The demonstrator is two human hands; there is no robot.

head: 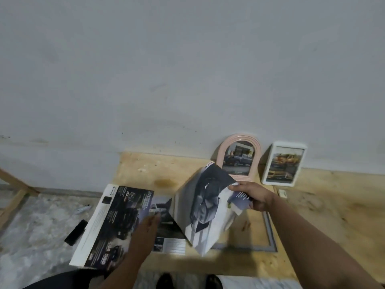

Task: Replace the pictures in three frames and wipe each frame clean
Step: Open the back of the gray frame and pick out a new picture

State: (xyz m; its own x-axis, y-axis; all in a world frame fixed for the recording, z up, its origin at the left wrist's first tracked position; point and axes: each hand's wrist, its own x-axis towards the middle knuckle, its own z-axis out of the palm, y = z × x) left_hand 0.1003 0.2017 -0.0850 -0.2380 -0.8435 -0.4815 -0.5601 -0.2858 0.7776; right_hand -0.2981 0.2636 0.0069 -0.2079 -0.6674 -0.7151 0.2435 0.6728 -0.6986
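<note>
An open car magazine (pixel 112 226) lies on the wooden table (pixel 145 170), hanging over its left edge. My right hand (pixel 253 196) grips a lifted magazine page (pixel 206 207) showing a dark car, holding it up above the table. My left hand (pixel 146 230) rests flat on the magazine's left page, fingers together. A pink arched frame (pixel 239 157) with a truck picture leans on the wall. Beside it leans a white rectangular frame (pixel 283 163) with a yellow vehicle picture. A grey rectangular frame (pixel 270 232) lies flat on the table, partly hidden under the lifted page.
A black oblong object (pixel 76 232) and a small white item (pixel 83 208) lie on the mottled floor at the left. A small white piece (pixel 283 193) sits on the table near the white frame. A wooden strut (pixel 14 190) stands at far left. A brown stain (pixel 164 182) marks the table.
</note>
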